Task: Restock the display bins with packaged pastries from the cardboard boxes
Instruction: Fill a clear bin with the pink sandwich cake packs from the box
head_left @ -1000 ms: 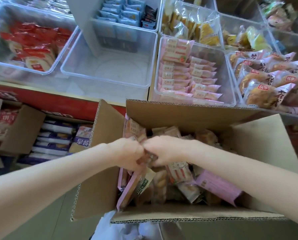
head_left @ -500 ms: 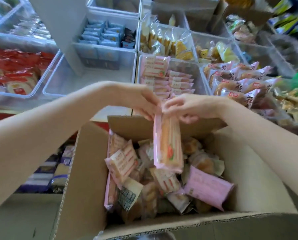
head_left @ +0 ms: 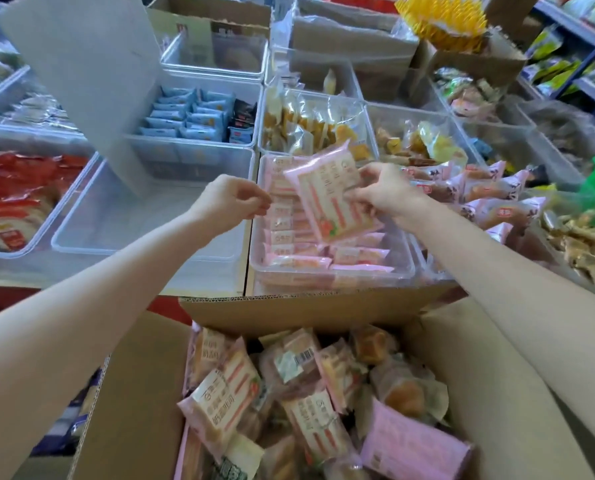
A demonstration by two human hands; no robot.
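Observation:
A pink-wrapped pastry packet (head_left: 327,194) hangs above the clear display bin (head_left: 406,268), which holds rows of the same pink packets. My right hand (head_left: 384,190) pinches the packet's right edge. Just left of the packet is my left hand (head_left: 232,199), its fingers loosely curled and holding nothing. Below, the open cardboard box (head_left: 140,393) holds several loose pink pastry packets (head_left: 226,389).
An empty clear bin (head_left: 91,216) sits left of the pink bin, with a white divider sheet (head_left: 88,67) leaning over it. Bins of red packets (head_left: 8,188), blue packets (head_left: 188,116), yellow pastries (head_left: 309,123) and pink-wrapped buns (head_left: 490,192) surround it.
Both hands lifted a packet out of the box and carried it up over the bin. My left hand let go of it; my right hand now holds it alone.

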